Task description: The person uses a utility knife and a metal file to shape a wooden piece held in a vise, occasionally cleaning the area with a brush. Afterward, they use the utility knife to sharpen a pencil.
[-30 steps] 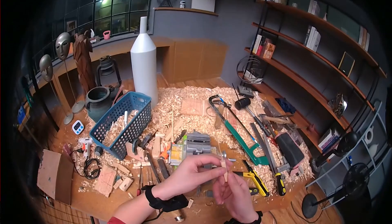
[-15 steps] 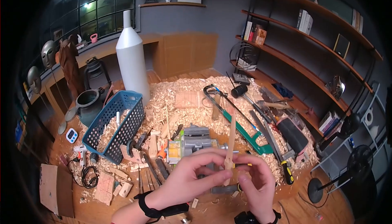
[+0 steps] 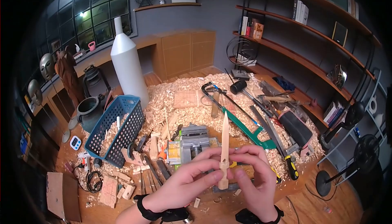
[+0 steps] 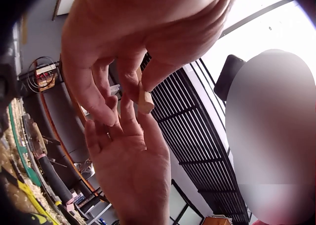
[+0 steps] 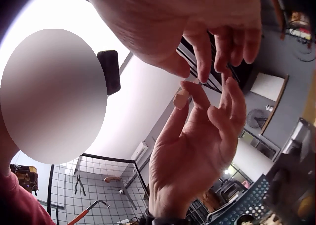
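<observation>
A small carved wooden dagger (image 3: 225,138) stands upright between the hands in the head view, pointed blade up and short handle down. My left hand (image 3: 185,185) pinches it near the handle between thumb and fingers. In the right wrist view the butt end of the dagger (image 5: 181,99) sticks out from the left hand (image 5: 190,151). My right hand (image 3: 257,179) is close beside the handle, its fingers loosely bent and its thumb apart from them. Seen from the left wrist, the right hand (image 4: 133,170) has its palm turned up and holds nothing.
A grey vise (image 3: 195,140) stands just beyond the hands. Wood shavings (image 3: 163,89) cover much of the bench. A blue basket (image 3: 132,136) is at left, beside a white bottle-shaped vase (image 3: 128,67). A green hacksaw (image 3: 245,128) and a mallet (image 3: 238,87) lie at right.
The right hand has come off the dagger and moved slightly right, its fingers loosening. The dagger has turned upright in the left hand, its blade showing flat to the head camera.
</observation>
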Motion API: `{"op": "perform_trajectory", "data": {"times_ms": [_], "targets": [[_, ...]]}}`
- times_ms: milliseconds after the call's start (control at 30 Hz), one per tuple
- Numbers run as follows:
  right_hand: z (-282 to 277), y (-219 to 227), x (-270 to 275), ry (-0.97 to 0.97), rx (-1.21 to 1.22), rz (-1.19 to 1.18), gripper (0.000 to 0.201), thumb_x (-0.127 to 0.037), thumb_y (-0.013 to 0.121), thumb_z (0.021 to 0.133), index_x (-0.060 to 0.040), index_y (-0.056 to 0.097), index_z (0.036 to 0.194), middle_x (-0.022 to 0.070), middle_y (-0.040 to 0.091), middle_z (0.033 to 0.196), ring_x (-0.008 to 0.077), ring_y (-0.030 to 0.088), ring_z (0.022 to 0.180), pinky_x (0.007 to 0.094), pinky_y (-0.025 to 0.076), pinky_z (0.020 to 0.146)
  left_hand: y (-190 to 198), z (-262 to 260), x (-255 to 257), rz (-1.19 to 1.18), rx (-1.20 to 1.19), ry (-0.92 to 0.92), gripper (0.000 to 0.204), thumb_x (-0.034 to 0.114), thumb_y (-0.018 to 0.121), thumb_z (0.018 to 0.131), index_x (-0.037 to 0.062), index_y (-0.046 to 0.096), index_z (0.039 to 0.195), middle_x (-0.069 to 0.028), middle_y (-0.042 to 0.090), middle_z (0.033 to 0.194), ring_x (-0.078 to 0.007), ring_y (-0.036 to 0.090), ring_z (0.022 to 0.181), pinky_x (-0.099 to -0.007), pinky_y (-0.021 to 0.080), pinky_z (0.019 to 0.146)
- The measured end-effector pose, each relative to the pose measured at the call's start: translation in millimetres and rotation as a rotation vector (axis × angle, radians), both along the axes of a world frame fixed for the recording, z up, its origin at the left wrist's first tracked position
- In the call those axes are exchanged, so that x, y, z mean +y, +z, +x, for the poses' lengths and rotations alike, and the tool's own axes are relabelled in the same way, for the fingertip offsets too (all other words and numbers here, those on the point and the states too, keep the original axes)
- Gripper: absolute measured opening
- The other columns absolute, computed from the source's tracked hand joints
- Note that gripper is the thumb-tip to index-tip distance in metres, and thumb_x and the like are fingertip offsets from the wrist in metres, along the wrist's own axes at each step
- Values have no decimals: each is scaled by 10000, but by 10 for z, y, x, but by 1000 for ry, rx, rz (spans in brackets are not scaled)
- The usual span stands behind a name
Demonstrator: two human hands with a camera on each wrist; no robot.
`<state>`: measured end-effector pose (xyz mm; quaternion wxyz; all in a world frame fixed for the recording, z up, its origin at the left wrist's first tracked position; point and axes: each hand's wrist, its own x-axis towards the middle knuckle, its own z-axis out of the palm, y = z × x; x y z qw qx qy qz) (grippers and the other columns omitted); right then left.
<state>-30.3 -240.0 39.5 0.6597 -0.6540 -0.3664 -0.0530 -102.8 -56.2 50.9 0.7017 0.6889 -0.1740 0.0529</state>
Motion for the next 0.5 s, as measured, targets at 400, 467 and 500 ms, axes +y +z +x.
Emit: {"op": "perform_trajectory", "data": {"times_ms": [400, 467, 500], "targets": [[-16, 66, -46, 57, 44, -50, 230, -49, 769, 856, -52, 756, 1086, 110, 612, 1274, 235, 576, 1176, 350, 446, 975, -14, -24, -37, 116, -43, 12, 184, 80, 543, 1054, 22, 659, 1184, -130, 378, 1527, -261, 454, 1384, -380, 402, 1110], [-26, 68, -58, 65, 51, -37, 228, -49, 772, 852, -59, 760, 1080, 104, 617, 1277, 235, 576, 1170, 346, 447, 965, -10, -25, -42, 121, -53, 14, 180, 78, 547, 1052, 24, 655, 1186, -132, 371, 1533, -270, 456, 1384, -385, 405, 1107], [-24, 66, -63, 65, 50, -36, 228, -49, 772, 852, -59, 760, 1080, 104, 617, 1277, 235, 576, 1170, 346, 447, 965, -8, -24, -44, 134, -68, 10, 175, 76, 552, 1049, 24, 651, 1184, -135, 365, 1538, -280, 455, 1386, -389, 410, 1102]]}}
